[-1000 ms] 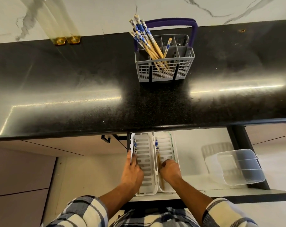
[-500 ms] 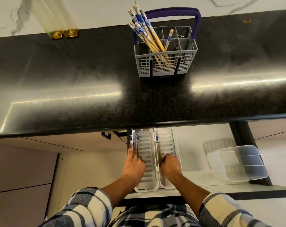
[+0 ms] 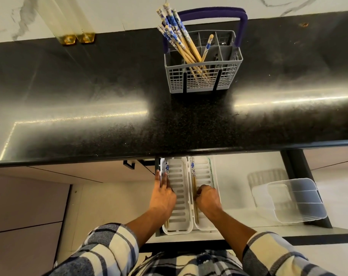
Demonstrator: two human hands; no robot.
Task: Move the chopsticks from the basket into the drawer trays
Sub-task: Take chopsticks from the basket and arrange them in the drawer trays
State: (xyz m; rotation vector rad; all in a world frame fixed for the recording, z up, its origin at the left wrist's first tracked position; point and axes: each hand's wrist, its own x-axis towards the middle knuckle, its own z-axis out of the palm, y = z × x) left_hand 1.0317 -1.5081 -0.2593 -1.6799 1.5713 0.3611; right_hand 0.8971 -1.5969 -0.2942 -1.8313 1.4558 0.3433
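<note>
A grey basket (image 3: 203, 76) with a purple handle stands on the black counter (image 3: 89, 100). Several blue-patterned chopsticks (image 3: 177, 36) lean out of it to the left. Below the counter edge, two white slotted trays lie side by side in the open drawer. My left hand (image 3: 163, 198) rests with straight fingers on chopsticks (image 3: 166, 168) along the left edge of the left tray (image 3: 179, 176). My right hand (image 3: 208, 200) has its fingers curled over chopsticks (image 3: 193, 174) at the left edge of the right tray (image 3: 205, 172). The middles of both chopstick sets are hidden under my hands.
A clear plastic container (image 3: 294, 200) sits in the drawer to the right of the trays. Two gold fittings (image 3: 77, 38) stand at the counter's back left. The counter edge overhangs the far ends of the trays.
Both hands have slid slightly farther into the drawer along the trays, the left more than the right. The basket and its chopsticks have not moved.
</note>
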